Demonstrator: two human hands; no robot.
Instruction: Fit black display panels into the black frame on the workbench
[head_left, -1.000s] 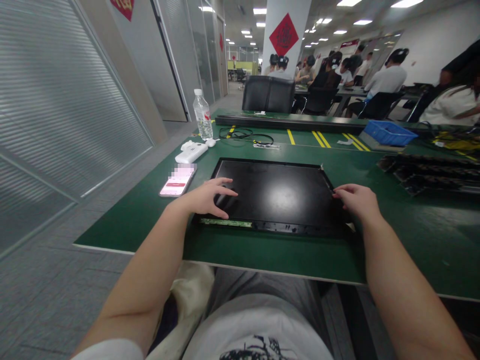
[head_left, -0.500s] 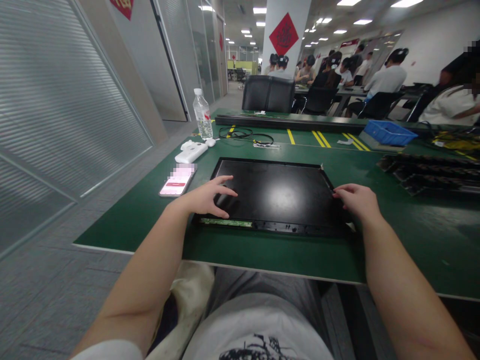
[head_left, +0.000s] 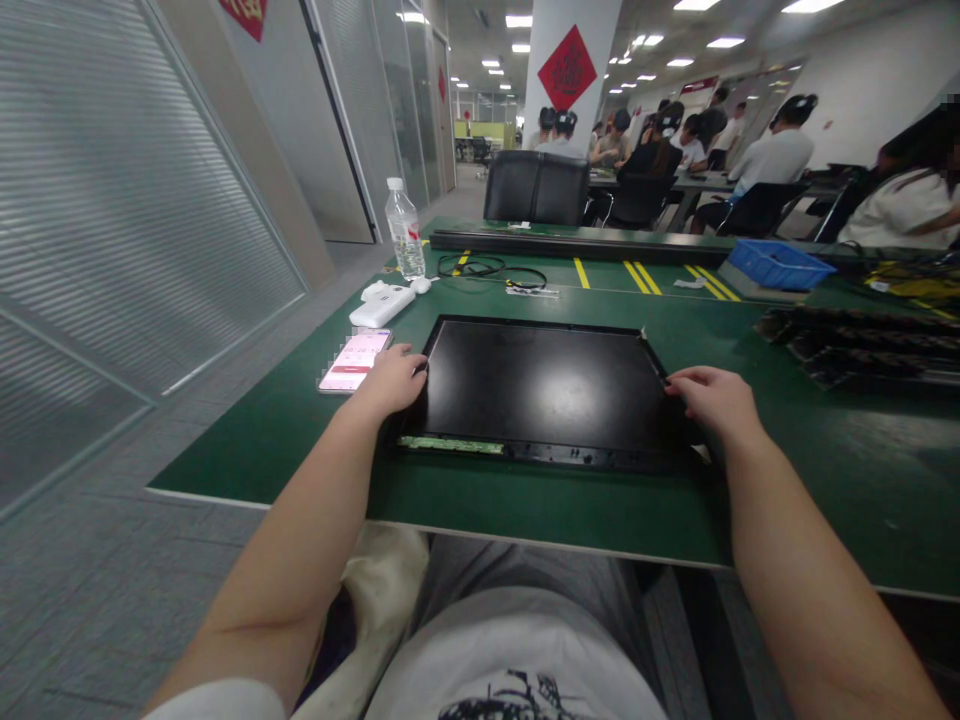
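Observation:
A black flat display panel [head_left: 540, 385] lies face up on the green table [head_left: 525, 500] in front of me. Along its near edge runs a green circuit board strip [head_left: 450, 445]. My left hand [head_left: 397, 378] is closed at the panel's left edge, fingers bent over the frame. At the right edge, my right hand [head_left: 716, 400] pinches the frame between thumb and fingers. A lit phone [head_left: 354, 360] lies just left of my left hand.
Beyond the phone are a white device [head_left: 381, 305], a water bottle [head_left: 406, 230] and a black cable [head_left: 491, 268]. A blue tray [head_left: 780, 265] stands at the back right, with stacked dark strips [head_left: 862, 345] nearer. Several people sit in the background.
My left hand has moved left from above the panel, where its fingers were spread, to the left edge, and its fingers have closed there. My right hand has stayed in place.

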